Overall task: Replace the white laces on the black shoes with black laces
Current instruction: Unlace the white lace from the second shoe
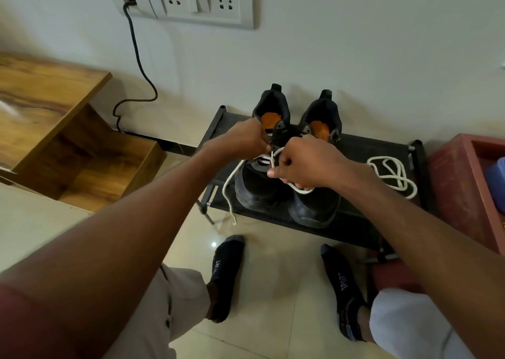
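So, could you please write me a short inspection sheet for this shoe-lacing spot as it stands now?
Surface: low black rack by the wall, on a pale tiled floor.
Job's things: two black shoes side by side on the rack; a white lace partly threaded in the left shoe, its end hanging over the rack edge; a loose white lace coiled on the rack to the right. Black laces: nothing seen.
Clutter: red crate right of the rack.
Hands: left hand and right hand both with fingers curled on the white lace.
Cables: black cable hanging from the wall sockets.
Surroundings: wooden shelf at left.
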The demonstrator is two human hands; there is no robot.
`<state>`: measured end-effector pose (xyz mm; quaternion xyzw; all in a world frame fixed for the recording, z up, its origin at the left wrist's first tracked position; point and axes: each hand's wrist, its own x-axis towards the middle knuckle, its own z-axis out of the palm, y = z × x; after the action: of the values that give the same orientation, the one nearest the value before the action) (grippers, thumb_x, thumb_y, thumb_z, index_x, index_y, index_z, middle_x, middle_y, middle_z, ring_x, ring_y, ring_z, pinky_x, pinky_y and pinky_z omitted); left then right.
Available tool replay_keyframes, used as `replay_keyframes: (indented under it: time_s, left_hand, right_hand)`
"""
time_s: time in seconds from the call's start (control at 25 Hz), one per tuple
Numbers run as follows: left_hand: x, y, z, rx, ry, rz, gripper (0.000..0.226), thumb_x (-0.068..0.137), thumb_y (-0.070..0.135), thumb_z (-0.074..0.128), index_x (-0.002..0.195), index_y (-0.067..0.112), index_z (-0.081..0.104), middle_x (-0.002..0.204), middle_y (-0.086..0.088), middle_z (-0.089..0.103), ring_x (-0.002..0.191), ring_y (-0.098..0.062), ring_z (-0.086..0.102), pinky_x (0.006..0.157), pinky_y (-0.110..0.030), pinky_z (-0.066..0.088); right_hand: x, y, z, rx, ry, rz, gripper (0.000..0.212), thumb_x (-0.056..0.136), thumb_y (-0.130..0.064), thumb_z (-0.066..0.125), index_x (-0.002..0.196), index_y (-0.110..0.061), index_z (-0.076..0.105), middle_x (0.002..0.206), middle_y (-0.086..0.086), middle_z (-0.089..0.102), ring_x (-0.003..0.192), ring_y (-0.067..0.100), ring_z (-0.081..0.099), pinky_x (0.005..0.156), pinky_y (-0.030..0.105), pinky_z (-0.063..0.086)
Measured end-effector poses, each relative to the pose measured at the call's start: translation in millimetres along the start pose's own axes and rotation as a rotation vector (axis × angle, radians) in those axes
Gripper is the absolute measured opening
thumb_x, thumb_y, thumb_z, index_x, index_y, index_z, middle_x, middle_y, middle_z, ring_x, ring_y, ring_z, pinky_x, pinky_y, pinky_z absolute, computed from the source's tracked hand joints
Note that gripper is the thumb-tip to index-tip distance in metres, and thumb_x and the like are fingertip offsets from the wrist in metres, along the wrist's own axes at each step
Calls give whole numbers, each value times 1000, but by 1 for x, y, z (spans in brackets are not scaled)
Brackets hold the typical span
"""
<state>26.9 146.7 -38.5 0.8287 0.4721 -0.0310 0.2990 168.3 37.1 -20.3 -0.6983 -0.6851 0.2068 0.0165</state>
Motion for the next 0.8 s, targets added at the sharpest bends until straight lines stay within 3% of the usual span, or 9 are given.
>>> replay_keyframes:
  time_s: [0.08, 0.16, 0.24, 0.32, 0.4, 0.48, 0.72, 0.8]
  left_hand:
    - [0, -1, -2, -18, -42, 8, 14, 95, 12, 70, 103, 7, 80, 98, -11, 75, 87, -21, 67, 70, -28, 51]
    - [0, -2, -3, -5, -41, 4, 17, 93, 18, 76, 104, 5, 79, 99, -12, 75, 87, -20, 66, 70, -28, 50]
    - [0, -3, -3, 14, -8, -6, 21, 90, 21, 80, 102, 4, 79, 96, -12, 75, 85, -20, 64, 64, -26, 47]
    - [-1, -5, -6, 4, 14, -12, 20, 87, 23, 83, 96, 6, 79, 87, -8, 74, 76, -16, 62, 59, -24, 44]
    - [-3, -7, -7, -48, 33, -19, 15, 85, 21, 85, 93, 10, 79, 84, -4, 73, 77, -14, 64, 65, -26, 51]
    - [-4, -8, -8, -141, 28, -30, 13, 86, 17, 85, 92, 7, 79, 90, -10, 76, 84, -20, 70, 80, -34, 61]
    - [-10, -21, -20, -488, -77, -162, 10, 96, 15, 73, 92, 5, 72, 95, -11, 73, 90, -18, 70, 83, -30, 60]
    - [-9, -21, -22, -344, -96, -87, 11, 101, 19, 67, 97, 9, 71, 96, -7, 75, 89, -14, 72, 81, -29, 56]
  right_hand:
    - [3, 0, 0, -31, 104, 35, 37, 96, -52, 69, 86, -17, 75, 71, 1, 69, 64, 16, 65, 64, 35, 56]
    - [8, 1, 2, -29, 263, 37, 40, 91, -53, 74, 112, -20, 67, 102, 0, 69, 87, 18, 65, 74, 36, 56]
    - [14, 1, 10, -77, 235, 19, 84, 77, -70, 78, 141, -24, 49, 135, 3, 56, 121, 26, 56, 94, 48, 53]
    - [15, -1, 23, -144, 170, 49, 118, 65, -84, 75, 157, -27, 28, 151, 8, 43, 139, 35, 42, 108, 59, 43]
    - [15, -1, 33, -160, 144, 71, 130, 62, -88, 73, 162, -30, 14, 153, 10, 42, 143, 38, 38, 110, 63, 36]
    - [15, 1, 35, -171, 132, 71, 133, 63, -87, 73, 164, -35, 4, 151, 11, 44, 142, 37, 40, 110, 64, 33]
    - [15, 4, 33, -193, 111, 52, 130, 65, -89, 69, 164, -33, 7, 154, 8, 43, 144, 35, 38, 111, 65, 31]
    - [15, 5, 34, -180, 107, 44, 133, 65, -88, 70, 164, -31, 5, 154, 8, 43, 143, 34, 40, 111, 65, 30]
